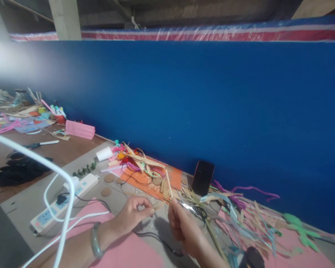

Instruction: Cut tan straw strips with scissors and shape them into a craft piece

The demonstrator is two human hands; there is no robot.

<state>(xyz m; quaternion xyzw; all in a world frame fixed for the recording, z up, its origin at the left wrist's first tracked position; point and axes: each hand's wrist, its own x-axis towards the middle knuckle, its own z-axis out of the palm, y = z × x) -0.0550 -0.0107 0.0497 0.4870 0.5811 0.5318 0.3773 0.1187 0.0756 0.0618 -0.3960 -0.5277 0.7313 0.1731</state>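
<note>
Thumb and forefinger of my left hand (136, 214) are pinched together on a small, thin, pale tan piece (158, 205); its exact kind is too blurred to tell. A green bangle (95, 240) circles that wrist. To the right, my right hand (181, 225) is closed, its fingers curled in. A thin pale stick (168, 183) rises upright from its fingertips. Just beyond that hand lie scissors (187, 207) with dark handles. Wood chips (165, 189) and an orange sheet (178, 178) lie past the fingers.
A white power strip (86, 186) and looping white cable (69, 186) are at left. A phone (203, 176) leans against the blue partition (184, 93). Coloured strips (257, 223) clutter the right; pink paper (134, 253) lies under my arms. Black cloth (22, 171) sits far left.
</note>
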